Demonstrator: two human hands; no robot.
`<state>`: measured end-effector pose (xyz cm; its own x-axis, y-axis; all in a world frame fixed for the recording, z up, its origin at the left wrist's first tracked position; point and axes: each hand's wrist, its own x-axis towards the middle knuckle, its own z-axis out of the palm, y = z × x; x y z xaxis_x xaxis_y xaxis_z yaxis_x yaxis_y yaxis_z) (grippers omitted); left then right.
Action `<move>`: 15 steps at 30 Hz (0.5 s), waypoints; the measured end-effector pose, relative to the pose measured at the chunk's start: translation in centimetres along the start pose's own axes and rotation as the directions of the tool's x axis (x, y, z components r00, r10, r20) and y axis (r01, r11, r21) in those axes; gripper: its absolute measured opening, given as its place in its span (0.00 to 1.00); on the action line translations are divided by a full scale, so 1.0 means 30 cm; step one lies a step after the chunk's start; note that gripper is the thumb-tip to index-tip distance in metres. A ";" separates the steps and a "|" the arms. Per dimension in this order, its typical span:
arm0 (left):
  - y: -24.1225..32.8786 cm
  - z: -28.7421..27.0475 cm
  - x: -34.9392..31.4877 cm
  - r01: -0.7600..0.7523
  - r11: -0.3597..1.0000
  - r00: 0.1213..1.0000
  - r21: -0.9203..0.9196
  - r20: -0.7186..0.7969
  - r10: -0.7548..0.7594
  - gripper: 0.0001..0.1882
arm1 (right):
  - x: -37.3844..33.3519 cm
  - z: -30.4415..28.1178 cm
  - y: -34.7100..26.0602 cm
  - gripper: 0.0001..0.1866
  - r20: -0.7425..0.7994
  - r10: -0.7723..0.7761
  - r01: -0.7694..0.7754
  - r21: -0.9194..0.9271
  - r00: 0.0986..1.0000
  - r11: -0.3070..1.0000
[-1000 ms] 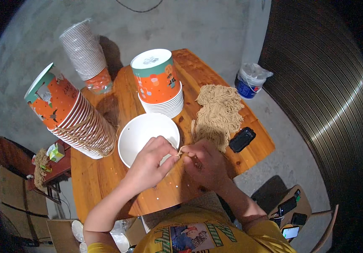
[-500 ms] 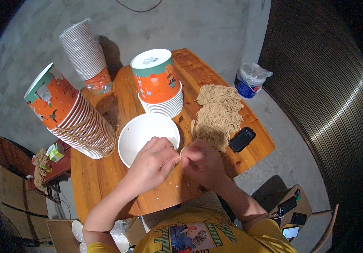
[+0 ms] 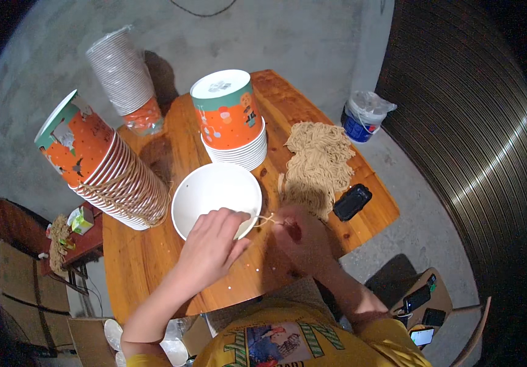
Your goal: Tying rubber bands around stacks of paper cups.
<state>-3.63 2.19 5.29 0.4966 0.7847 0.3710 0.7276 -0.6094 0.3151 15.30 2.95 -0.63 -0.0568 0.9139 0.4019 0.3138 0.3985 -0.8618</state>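
Observation:
A white paper bucket (image 3: 208, 189) stands mouth up in front of me on the wooden table. My left hand (image 3: 208, 248) is at its near rim, fingers bent over the inside and thumb outside, with the rim between them. Just to the right, my right hand (image 3: 303, 238) is closed, shaded and blurred; it holds a thin tan cord (image 3: 264, 220). A loop of this cord shows between the bucket's right rim and the right fingers. Whether the cord is fixed to the bucket is hidden. Beyond the right hand lies a pile of tan cords (image 3: 318, 159).
Upturned orange and green paper buckets stand in a middle stack (image 3: 230, 116) and a leaning left stack (image 3: 116, 171) with cords along it. A plastic-wrapped stack (image 3: 122, 73) is behind. A black tray (image 3: 352, 202) lies near the wooden table's (image 3: 263, 92) right edge.
My hands, which were together at the cord, have parted. The left hand has moved back to the bucket's near rim; the right has shifted slightly right and down with the cord.

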 end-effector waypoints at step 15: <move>-0.026 0.083 -0.224 0.430 0.843 0.705 -0.324 -0.463 -0.537 0.07 | -0.172 0.065 -0.025 0.09 0.543 0.201 -0.331 0.152 0.816 0.931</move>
<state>-6.37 -2.33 0.37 -0.2599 0.8283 0.4964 0.6730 -0.2133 0.7083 13.52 -1.92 -2.67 -0.4977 0.8672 -0.0133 0.1670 0.0808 -0.9826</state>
